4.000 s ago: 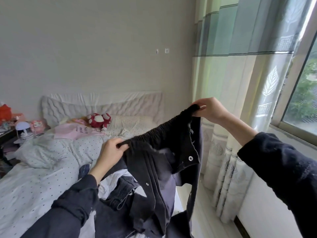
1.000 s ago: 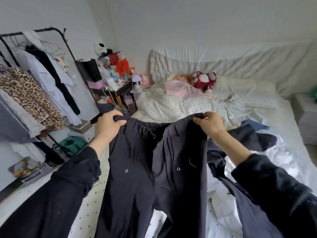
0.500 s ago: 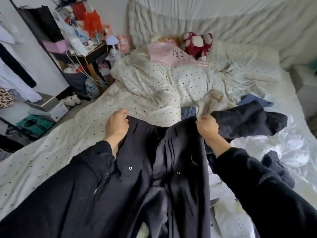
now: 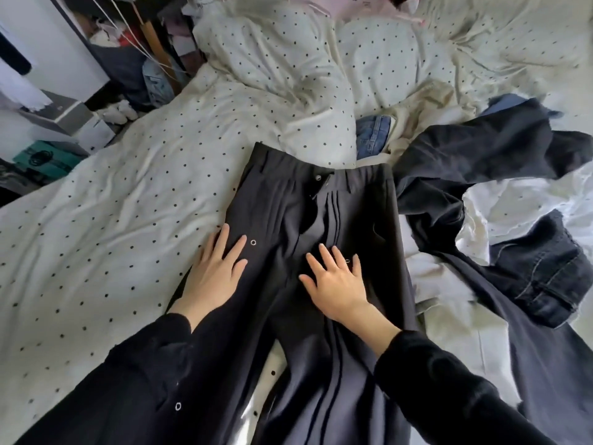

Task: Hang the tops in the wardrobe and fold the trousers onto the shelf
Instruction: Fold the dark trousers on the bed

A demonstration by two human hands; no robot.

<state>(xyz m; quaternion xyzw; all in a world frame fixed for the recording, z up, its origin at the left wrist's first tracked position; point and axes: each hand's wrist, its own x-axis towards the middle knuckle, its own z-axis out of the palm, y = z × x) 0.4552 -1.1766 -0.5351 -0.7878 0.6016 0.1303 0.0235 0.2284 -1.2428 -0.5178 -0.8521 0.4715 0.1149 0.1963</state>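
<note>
Bedroom scene, looking down at a rumpled white bed sheet with black dots (image 4: 112,226). Nearest, the left hand (image 4: 215,271) and right hand (image 4: 333,281) both press flat, fingers straight, on one pair of black pleated trousers (image 4: 308,203), gripping nothing. Half a second ago both hands pinched the waistband in the air; now the trousers lie spread on the bed (ready, I judge, for folding). To the right lie two dark garments (image 4: 475,162) and white cloth. Farther off, one folded blue denim piece (image 4: 373,133) peeks out.

Dotted bed (image 4: 112,226) w/ black trousers (image 4: 305,213), jeans (image 4: 373,133) on it.
</note>
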